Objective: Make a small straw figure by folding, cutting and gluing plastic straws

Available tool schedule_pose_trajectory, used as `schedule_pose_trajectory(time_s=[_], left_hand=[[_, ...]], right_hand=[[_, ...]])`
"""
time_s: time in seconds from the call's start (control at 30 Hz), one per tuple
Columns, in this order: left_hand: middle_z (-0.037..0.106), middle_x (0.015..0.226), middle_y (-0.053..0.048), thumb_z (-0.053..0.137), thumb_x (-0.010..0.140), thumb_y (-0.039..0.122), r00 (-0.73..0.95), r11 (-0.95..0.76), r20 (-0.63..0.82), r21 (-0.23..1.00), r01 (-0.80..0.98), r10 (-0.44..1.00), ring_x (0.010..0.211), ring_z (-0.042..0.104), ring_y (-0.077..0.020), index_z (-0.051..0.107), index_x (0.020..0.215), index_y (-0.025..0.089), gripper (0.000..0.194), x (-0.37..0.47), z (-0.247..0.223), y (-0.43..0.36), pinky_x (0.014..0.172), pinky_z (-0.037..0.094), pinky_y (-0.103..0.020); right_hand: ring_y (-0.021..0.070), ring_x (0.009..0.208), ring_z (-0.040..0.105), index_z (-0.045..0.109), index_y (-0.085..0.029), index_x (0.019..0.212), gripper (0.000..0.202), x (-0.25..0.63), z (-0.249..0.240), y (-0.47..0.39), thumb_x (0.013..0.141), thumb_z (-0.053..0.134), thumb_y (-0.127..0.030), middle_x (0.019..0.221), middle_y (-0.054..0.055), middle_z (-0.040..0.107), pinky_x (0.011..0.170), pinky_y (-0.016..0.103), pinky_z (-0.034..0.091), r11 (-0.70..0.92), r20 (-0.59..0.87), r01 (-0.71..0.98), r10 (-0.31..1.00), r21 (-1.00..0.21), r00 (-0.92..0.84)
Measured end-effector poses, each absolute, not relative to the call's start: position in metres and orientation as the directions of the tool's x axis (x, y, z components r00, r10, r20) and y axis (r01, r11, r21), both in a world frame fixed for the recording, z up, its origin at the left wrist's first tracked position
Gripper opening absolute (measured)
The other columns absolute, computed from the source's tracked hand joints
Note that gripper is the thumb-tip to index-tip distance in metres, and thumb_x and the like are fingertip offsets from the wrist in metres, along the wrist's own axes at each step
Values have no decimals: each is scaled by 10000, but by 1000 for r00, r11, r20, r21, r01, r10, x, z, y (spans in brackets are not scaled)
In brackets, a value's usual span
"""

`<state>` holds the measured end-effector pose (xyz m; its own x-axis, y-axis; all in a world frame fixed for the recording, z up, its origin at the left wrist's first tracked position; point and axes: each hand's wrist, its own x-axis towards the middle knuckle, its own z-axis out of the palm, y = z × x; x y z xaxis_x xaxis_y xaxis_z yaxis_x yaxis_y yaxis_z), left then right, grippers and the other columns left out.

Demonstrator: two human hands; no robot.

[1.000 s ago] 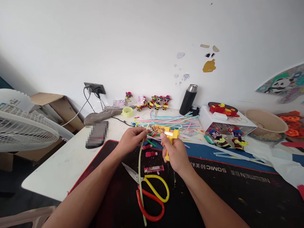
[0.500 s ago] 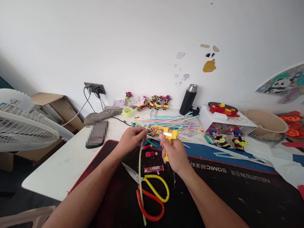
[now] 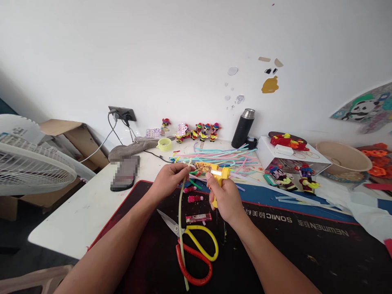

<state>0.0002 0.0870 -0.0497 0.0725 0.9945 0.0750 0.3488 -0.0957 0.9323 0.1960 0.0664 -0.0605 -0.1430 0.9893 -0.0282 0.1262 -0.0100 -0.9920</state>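
My left hand [image 3: 170,177] pinches a long pale green pipe cleaner [image 3: 180,208] near its upper end; the rest hangs down across the scissors. In my right hand [image 3: 226,198] is a yellow glue gun [image 3: 221,173], fingers wrapped round its handle. Its stained nozzle end points left and lies close to my left fingertips; whether they touch is hard to tell. Below the hands, scissors [image 3: 199,255] with one red and one yellow handle lie partly open on the black mat [image 3: 269,253]. A pink lighter-like item [image 3: 198,218] and small dark pink coils [image 3: 195,199] lie between the hands.
Pastel pipe cleaners [image 3: 214,154] are spread behind the hands. Small figures [image 3: 206,132] stand along the wall, left of a black flask [image 3: 243,128]. A white box [image 3: 290,157] and beige bowl [image 3: 343,157] are at the right. A fan [image 3: 30,163] stands far left.
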Motion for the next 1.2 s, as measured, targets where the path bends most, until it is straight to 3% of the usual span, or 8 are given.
schedule_pose_trajectory(time_s=[0.13,0.53,0.73,0.93,1.1,1.2], left_hand=[[634,655,-14,623,873,618,70,-89,68,930,358,995,592,493,-144,760,820,161,480,-1,-52,87,572,409,-261],[618,622,-1,582,918,576,108,-127,89,890,437,990,576,483,-141,722,715,171,475,-1,-55,88,572,388,-261],[621,633,-5,572,926,576,136,-138,87,890,434,987,574,490,-143,734,759,170,468,-2,-57,87,555,382,-258],[624,635,-5,579,932,570,159,-144,88,910,388,983,558,471,-134,740,768,170,462,-4,-61,90,552,378,-258],[619,626,-2,627,869,617,90,-101,77,945,311,993,551,485,-132,756,802,161,480,-7,-59,95,550,390,-253],[621,618,-4,662,814,653,59,-74,61,964,257,996,536,482,-132,780,859,155,514,-8,-55,96,535,383,-253]], right_hand=[[137,321,477,548,-222,658,625,197,-60,68,846,576,-817,377,-33,485,376,251,378,-22,-36,110,992,-994,-122],[137,330,478,575,-212,672,659,196,-56,66,829,552,-852,377,-30,487,401,259,379,-6,-18,90,991,-996,-131],[135,321,480,586,-210,706,659,197,-60,68,823,553,-857,381,-40,494,389,253,373,-17,-30,95,991,-995,-130],[152,339,497,610,-211,752,628,199,-57,72,834,557,-831,363,-37,495,406,254,394,-15,-24,77,994,-997,-109],[138,350,493,554,-214,642,614,203,-70,77,868,566,-784,367,-17,500,424,242,392,-7,-10,41,996,-999,-87],[137,350,492,591,-200,732,580,212,-81,71,854,613,-766,386,-37,506,418,233,359,-29,-27,-38,998,-999,-58]])
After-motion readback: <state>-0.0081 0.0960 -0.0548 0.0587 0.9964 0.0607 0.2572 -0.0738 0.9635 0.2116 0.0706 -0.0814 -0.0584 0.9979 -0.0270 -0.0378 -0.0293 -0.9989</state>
